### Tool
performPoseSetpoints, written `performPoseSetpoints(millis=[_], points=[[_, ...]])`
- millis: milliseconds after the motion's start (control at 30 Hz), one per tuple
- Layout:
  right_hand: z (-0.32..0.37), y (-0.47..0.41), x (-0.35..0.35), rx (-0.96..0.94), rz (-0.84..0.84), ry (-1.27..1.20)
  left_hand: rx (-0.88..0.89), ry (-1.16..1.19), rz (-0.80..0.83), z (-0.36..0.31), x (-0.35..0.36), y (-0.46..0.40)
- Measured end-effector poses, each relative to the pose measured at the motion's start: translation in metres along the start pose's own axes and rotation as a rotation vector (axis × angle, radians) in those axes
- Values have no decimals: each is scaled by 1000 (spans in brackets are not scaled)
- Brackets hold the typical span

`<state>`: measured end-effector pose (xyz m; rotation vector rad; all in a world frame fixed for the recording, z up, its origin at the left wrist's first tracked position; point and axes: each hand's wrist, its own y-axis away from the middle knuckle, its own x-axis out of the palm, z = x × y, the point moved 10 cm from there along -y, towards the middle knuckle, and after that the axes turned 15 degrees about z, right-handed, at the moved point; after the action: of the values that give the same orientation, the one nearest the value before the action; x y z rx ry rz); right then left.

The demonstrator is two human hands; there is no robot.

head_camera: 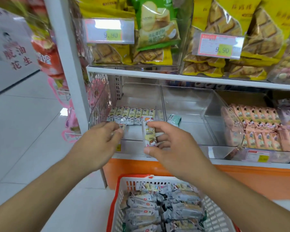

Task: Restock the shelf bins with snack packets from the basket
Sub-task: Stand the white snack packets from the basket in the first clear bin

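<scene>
Right hand (171, 146) is gripping one upright snack packet (149, 133) between thumb and fingers, holding it just in front of the left clear bin (97, 104), above that bin's front lip. Left hand (97, 144) is reaching into the same bin with fingers curled around what looks like a second small packet (122, 126), mostly hidden by the fingertips; grip is probable, not certain. Risks from here: the held packet is standing tall and narrow, so releasing it onto the bin floor unsupported is likely to tip it forward against the lip or flat on its face. The row of packets (131, 115) standing at the back of the left bin is loosely packed, and a knuckle brushing it could topple several. The two hands are working close together in one narrow opening, so they may be getting in each other's way. Contents: the left bin is holding that single back row, with bare floor in front. The bin (191, 104) just right of it is holding one stray greenish packet (174, 119) near its left wall. Further right, a bin is stocked with pink packets (258, 126). Below the left bin, the basket (214, 213) on the floor is holding many more packets.
</scene>
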<state>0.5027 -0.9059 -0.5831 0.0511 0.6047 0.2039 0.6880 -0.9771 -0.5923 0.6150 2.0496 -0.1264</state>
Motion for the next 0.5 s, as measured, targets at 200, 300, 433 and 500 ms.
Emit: performPoseSetpoints(millis=[200,300,433,500], points=[[-15,-117,23,108,109,142,-97,-87,64,40,2,-8],[-45,-153,39,212,218,167,-79,-113,70,37,1,-13],[-68,-175,56,274,280,162,-50,-205,113,29,4,-19],[-71,-182,61,276,295,169,-52,-219,112,28,6,-20]])
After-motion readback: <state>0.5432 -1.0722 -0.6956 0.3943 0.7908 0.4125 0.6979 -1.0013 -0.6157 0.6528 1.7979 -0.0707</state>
